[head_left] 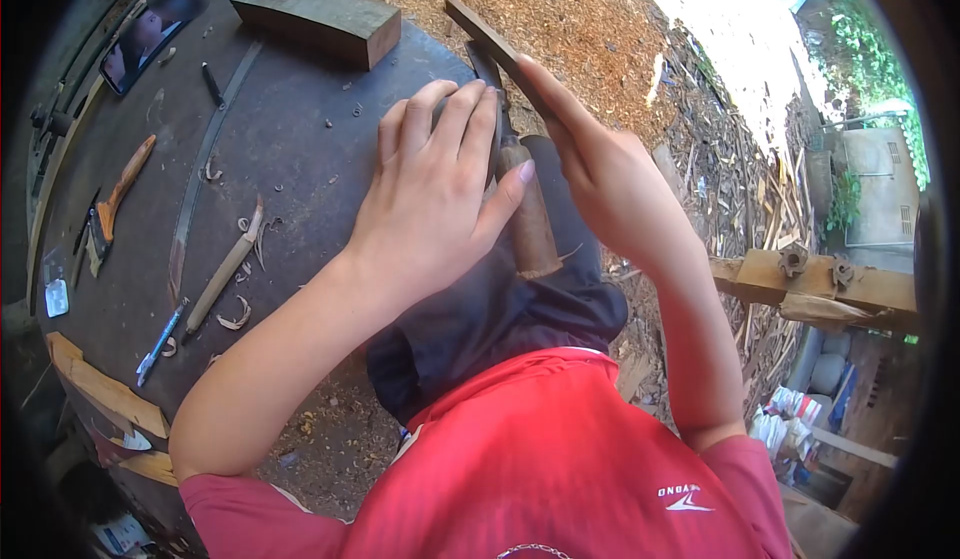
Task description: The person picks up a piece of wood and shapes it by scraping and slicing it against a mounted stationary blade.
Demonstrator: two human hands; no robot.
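My left hand (pixel 445 164) is closed over a wooden-handled tool, its fingers together at the table edge and its thumb on the tool. The thick round wooden handle (pixel 533 224) points toward my lap. A dark, blade-like part (pixel 487 71) shows beyond my fingertips; the rest is hidden under the hand. My right hand (pixel 600 154) is wrapped around one end of a long, flat, brownish bar (pixel 492 37). The bar slants up and left beside the blade-like part; whether they touch I cannot tell.
On the dark table (pixel 300 149) lie a rectangular wood block (pixel 318 21), a phone (pixel 150 34), a knife with a curved wooden handle (pixel 125 187), a pointed wooden stick (pixel 225 269), a blue pen (pixel 162 341) and curled shavings. Wood chips (pixel 570 19) cover the ground beyond.
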